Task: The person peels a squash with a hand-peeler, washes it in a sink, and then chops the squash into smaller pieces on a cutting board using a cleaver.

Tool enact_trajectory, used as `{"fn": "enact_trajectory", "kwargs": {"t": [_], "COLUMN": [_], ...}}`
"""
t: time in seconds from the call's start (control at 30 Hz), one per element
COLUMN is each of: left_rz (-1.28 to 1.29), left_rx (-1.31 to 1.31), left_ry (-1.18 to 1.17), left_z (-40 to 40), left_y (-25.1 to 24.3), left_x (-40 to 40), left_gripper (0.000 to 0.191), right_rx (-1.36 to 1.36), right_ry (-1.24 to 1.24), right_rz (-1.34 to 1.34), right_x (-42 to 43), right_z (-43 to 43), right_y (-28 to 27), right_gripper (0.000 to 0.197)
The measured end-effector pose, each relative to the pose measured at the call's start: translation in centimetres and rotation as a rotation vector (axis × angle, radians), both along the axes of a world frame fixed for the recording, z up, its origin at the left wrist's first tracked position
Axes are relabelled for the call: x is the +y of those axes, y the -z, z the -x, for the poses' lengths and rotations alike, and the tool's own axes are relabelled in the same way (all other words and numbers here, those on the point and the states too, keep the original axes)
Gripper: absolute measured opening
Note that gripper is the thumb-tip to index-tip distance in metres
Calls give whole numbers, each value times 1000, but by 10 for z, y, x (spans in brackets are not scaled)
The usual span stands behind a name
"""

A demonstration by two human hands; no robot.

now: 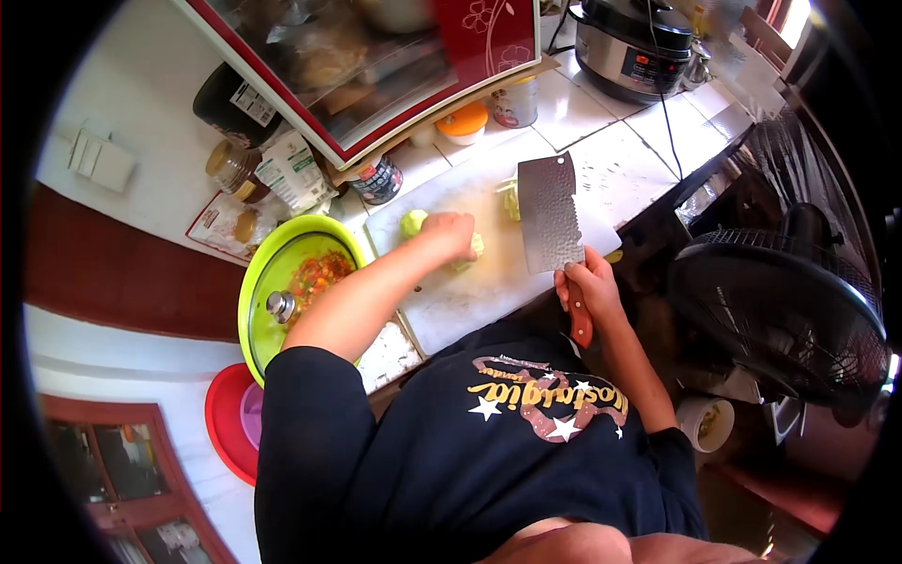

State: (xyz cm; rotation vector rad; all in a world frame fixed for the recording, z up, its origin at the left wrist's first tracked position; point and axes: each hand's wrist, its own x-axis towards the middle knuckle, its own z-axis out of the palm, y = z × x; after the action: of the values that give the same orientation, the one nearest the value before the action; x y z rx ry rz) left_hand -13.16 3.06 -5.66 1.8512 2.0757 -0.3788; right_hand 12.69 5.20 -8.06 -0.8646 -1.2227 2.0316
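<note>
My right hand grips the wooden handle of a cleaver with a hammered-looking blade. The blade is raised over the right part of a white cutting board, and its edge looks jagged. Over the middle of the board, my left hand has its fingers curled on a pale green vegetable piece, partly hidden by the hand. A rounded light green vegetable piece lies just left of that hand. Cut pale green strips rest on the board, partly behind the blade.
Left of the board stands a lime-green basin holding chopped colourful food under a glass lid with a metal knob. A red cabinet, jars and an electric pressure cooker line the back. A black fan stands at right.
</note>
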Motion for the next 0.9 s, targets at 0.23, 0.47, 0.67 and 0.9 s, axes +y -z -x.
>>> {"fn": "enact_trajectory", "kwargs": {"t": [0.23, 0.47, 0.67, 0.9], "left_rz": [-106, -257, -8, -275], "left_rx": [-9, -81, -781, -874], "left_ry": [-173, -398, -849, -920], "left_z": [-14, -2, 6, -14], "left_y": [17, 29, 33, 37], "left_x": [-22, -7, 0, -7], "left_gripper": [46, 46, 43, 33], "right_rx": [-70, -329, -451, -681], "right_ry": [-96, -206, -276, -316], "right_rz": [-51, -206, -337, -685], "right_x": [-13, -14, -10, -2], "right_z": [6, 12, 18, 18], "right_y": [-5, -6, -13, -20], "right_gripper": [11, 11, 14, 17]}}
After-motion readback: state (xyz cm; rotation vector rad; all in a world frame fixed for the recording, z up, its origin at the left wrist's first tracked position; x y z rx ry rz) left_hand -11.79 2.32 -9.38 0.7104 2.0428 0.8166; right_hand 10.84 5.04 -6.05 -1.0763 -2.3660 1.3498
